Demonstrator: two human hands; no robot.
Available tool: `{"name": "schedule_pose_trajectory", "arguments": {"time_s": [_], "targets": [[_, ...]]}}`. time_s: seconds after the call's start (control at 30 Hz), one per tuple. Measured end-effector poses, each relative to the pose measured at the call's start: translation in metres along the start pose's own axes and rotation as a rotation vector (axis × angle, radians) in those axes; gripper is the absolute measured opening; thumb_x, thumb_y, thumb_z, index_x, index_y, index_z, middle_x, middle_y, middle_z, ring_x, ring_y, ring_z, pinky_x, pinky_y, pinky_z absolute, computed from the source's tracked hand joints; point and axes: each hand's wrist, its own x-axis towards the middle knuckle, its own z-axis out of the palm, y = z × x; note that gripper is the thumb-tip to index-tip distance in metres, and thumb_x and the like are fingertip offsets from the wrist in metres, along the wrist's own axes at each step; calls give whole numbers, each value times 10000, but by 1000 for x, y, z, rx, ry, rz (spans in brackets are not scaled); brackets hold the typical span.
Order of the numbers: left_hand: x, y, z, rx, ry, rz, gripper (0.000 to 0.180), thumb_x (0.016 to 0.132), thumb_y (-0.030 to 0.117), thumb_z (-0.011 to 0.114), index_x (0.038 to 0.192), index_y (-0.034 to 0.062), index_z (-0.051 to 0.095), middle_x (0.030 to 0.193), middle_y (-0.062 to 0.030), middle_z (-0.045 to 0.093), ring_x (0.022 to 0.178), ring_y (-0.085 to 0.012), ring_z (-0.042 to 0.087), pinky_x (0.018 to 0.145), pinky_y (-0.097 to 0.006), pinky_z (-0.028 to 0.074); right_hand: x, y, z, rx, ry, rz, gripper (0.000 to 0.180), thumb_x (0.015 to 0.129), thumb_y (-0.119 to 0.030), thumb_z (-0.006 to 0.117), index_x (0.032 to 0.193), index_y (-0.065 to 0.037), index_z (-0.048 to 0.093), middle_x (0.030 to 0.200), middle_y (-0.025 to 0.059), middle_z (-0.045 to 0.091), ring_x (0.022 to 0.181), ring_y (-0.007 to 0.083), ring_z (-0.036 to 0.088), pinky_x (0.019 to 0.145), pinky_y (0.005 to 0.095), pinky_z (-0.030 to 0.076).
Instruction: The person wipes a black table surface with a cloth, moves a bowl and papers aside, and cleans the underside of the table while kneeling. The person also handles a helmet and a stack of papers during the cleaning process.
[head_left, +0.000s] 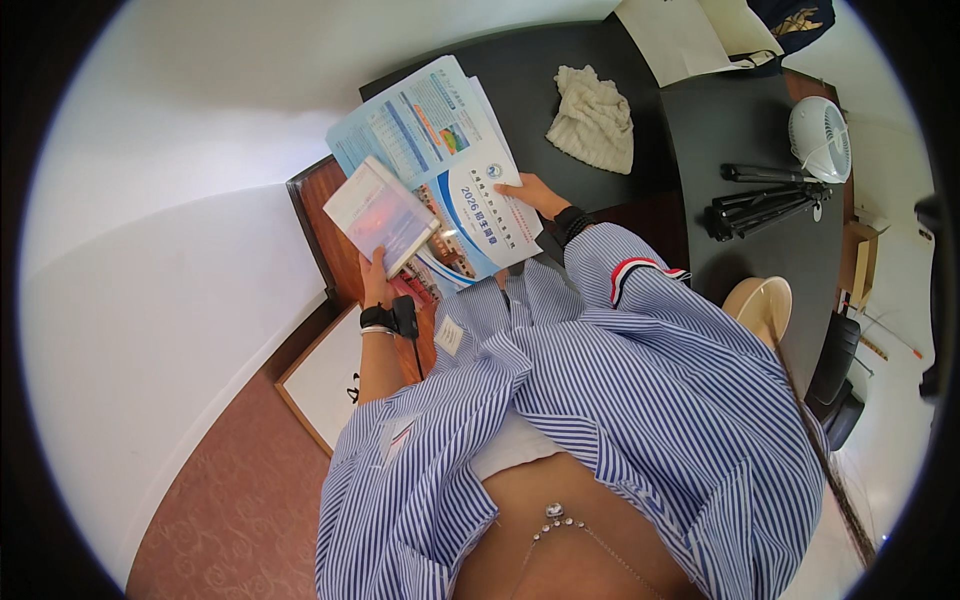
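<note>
My left hand (pixel 375 281), with a black strap and a small black device at the wrist, grips the lower corner of a thick little book (pixel 380 212) with a pale pink and blue cover. That book overlaps the left part of a printed brochure (pixel 484 212) in white and blue, with a picture of buildings on it. My right hand (pixel 536 195) pinches the brochure's right edge, thumb on top; its other fingers are mostly hidden. More light-blue printed sheets (pixel 405 115) lie fanned out beyond, under the brochure.
A crumpled beige knitted cloth (pixel 594 118) lies on the dark desk (pixel 520 75). Farther right are a white paper bag (pixel 690 40), a white fan (pixel 820 138), folded black tripods (pixel 765 200) and a cream bowl-like container (pixel 760 305). A wood-framed white board (pixel 325 380) leans at lower left.
</note>
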Motion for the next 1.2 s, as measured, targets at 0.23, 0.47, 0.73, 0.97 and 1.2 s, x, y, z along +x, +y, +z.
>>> {"name": "schedule_pose_trajectory", "arguments": {"time_s": [0.23,0.47,0.73,0.97,1.2], "targets": [[14,-12,-14,103,-77,17,394,812,82,497,1167,37,333,1074,-114,472,944,-224,517,790,-352,470,4,23,14,-930,557,-84,519,652,-435,667,878,24,579,946,235,450,870,366,481,680,371,453],[19,-17,-15,126,-51,-43,409,820,109,503,1177,33,319,1077,-111,474,955,-222,516,821,-341,452,20,41,20,-450,607,-54,533,634,-381,691,814,87,512,887,251,490,792,353,542,657,375,469],[16,-20,-13,90,-104,-37,412,826,112,500,1188,32,321,1104,-108,465,984,-208,496,832,-333,435,24,23,-4,-337,365,73,453,666,-381,687,742,47,557,706,164,606,611,223,606,555,300,472],[9,-4,-1,59,-100,-67,420,825,91,494,1202,53,314,1120,-95,457,994,-206,490,836,-330,434,15,6,-11,-284,270,82,510,691,-343,683,981,53,543,865,168,604,720,204,609,601,293,479],[9,26,4,397,-272,-163,652,766,83,581,1294,77,198,1194,-105,410,1051,-211,449,852,-308,407,6,-17,0,202,-95,116,487,769,-270,627,1113,39,474,1004,159,572,854,226,581,719,333,472]]}}
